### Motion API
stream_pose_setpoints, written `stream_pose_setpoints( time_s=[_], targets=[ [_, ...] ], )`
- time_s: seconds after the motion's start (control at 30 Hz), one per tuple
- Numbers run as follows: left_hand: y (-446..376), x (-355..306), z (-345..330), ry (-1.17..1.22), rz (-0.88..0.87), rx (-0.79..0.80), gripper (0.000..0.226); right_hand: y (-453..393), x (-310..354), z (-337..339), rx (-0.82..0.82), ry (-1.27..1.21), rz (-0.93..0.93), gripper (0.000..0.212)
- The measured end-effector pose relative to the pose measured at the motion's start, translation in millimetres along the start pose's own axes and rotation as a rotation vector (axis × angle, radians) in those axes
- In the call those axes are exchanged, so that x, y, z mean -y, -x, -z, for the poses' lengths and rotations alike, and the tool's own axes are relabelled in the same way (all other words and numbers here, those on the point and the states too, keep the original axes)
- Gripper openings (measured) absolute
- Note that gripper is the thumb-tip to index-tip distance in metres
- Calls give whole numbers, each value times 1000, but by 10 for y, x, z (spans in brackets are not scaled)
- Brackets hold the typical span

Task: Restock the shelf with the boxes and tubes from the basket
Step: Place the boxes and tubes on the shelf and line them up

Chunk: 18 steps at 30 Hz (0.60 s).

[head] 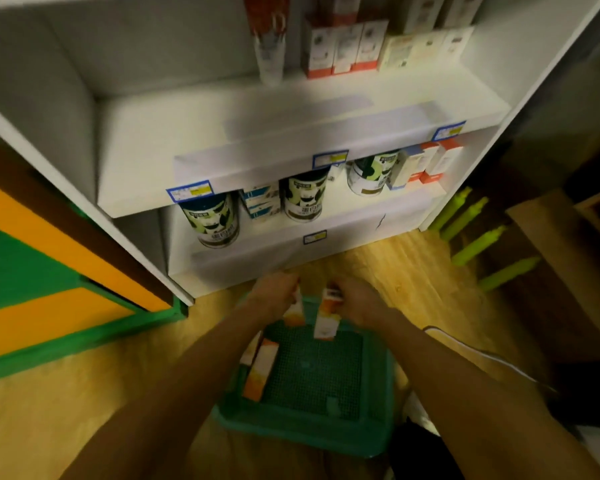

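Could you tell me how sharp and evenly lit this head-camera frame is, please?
Head view: dim and warm overall; the hands and the boxes they hold are motion-blurred; the shelf edges bow from wide-angle distortion; corners fall dark.

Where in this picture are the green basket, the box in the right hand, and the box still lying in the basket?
Green basket point(302, 433): head view, on its near rim.
Box in the right hand point(326, 318): head view, middle of its front face.
Box lying in the basket point(261, 370): head view, middle of its top face.
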State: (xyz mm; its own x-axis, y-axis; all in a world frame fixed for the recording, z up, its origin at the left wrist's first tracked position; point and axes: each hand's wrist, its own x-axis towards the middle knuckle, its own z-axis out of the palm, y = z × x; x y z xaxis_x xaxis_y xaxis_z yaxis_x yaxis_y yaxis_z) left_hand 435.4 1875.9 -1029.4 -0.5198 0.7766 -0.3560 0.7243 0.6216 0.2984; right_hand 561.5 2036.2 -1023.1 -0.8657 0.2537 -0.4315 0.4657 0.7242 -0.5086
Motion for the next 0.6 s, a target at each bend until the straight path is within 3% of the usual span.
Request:
stream_pose_setpoints(
  time_s=[0.23,0.4,0.6],
  targets=[
    [199,-93,1015,-127,-34,-197,21,117,535,853,-217,88,68,31],
    [452,-199,1745,-204,-134,-375,47,289,1041,1515,-351,178,170,41],
    [850,-456,2581,-239,-206,-588,56,609,1658,2315,-511,250,310,45]
  ],
)
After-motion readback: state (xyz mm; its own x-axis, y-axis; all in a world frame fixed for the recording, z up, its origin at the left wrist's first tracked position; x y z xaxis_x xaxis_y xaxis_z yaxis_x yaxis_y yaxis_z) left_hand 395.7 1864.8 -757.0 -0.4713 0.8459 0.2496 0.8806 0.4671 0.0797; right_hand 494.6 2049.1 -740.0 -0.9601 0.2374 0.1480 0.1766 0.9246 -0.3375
